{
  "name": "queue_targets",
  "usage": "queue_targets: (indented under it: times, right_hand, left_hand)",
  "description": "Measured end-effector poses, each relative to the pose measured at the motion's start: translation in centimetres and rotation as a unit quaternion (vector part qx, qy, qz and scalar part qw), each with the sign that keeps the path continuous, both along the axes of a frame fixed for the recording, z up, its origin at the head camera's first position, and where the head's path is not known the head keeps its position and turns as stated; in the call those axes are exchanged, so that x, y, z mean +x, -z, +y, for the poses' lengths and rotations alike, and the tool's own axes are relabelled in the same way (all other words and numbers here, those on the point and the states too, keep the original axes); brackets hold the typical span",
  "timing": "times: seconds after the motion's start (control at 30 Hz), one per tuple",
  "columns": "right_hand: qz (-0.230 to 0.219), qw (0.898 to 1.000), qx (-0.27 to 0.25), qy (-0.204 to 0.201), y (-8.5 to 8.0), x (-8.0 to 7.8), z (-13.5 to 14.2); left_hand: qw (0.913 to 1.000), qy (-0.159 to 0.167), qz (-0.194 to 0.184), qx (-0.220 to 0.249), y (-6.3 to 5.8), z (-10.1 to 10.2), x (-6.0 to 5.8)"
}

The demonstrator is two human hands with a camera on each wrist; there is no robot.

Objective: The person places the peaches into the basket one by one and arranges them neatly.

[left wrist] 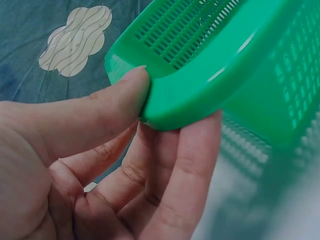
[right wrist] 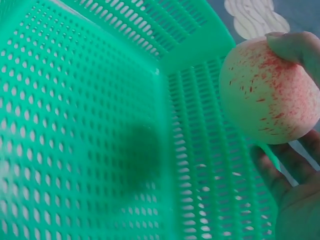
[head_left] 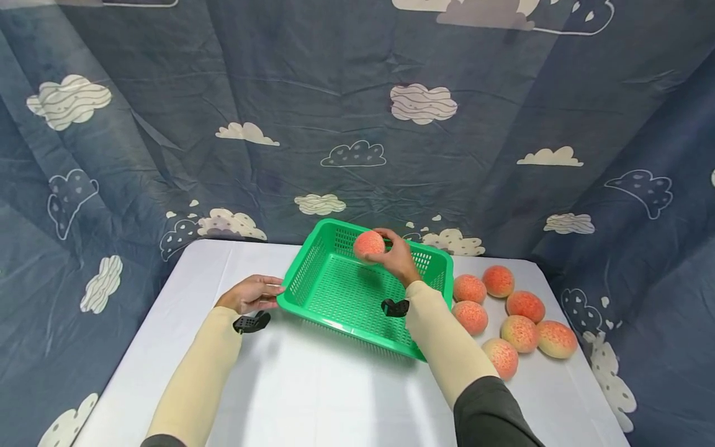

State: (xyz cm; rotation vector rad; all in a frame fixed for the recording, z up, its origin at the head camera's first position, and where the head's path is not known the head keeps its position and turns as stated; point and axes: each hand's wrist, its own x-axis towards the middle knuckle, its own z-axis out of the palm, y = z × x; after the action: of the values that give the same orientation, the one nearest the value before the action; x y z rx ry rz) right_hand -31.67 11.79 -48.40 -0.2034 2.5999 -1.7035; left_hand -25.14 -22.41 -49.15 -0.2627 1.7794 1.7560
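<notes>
A green plastic basket (head_left: 346, 282) with perforated walls stands at the middle of the table. My left hand (head_left: 254, 293) pinches its left corner; in the left wrist view the thumb lies on top of the rim (left wrist: 200, 95) and fingers are beneath. Over the basket's far side, my right hand (head_left: 399, 257) grips a peach (head_left: 369, 246) above the floor of the basket. The right wrist view shows this peach (right wrist: 270, 90) pale with red speckles, between the thumb and the fingers (right wrist: 280, 175). A dark shadow falls on the basket's floor.
Several more peaches (head_left: 520, 333) lie on the white table (head_left: 313, 397) to the right of the basket, close to its right wall. Behind the table hangs a dark blue cloth (head_left: 279, 81) with cloud prints.
</notes>
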Motion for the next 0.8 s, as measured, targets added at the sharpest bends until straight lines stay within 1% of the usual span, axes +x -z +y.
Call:
queue_targets:
  times: [0.2,0.27,0.47,0.6,0.8]
  right_hand:
    - [-0.016,1.0,-0.017,0.017,1.5,-0.4,-1.7]
    - [-0.019,0.999,-0.024,0.025,1.9,-0.5,-2.2]
    - [-0.025,0.999,-0.023,0.04,3.0,-1.0,-3.9]
    - [-0.036,0.998,-0.028,0.042,3.5,-1.1,-5.0]
    - [-0.041,0.998,-0.017,0.044,4.6,-1.2,-6.4]
  left_hand:
    - [1.0,0.004,0.0,-0.008,-0.1,0.0,-0.1]
    - [1.0,0.001,0.001,-0.009,-0.1,0.1,-0.1]
    - [0.9999,0.001,0.008,-0.01,-0.2,0.0,-0.1]
    - [1.0,0.0,0.007,-0.006,0.0,0.0,-0.2]
    - [1.0,-0.002,0.006,-0.002,0.2,-0.1,-0.4]
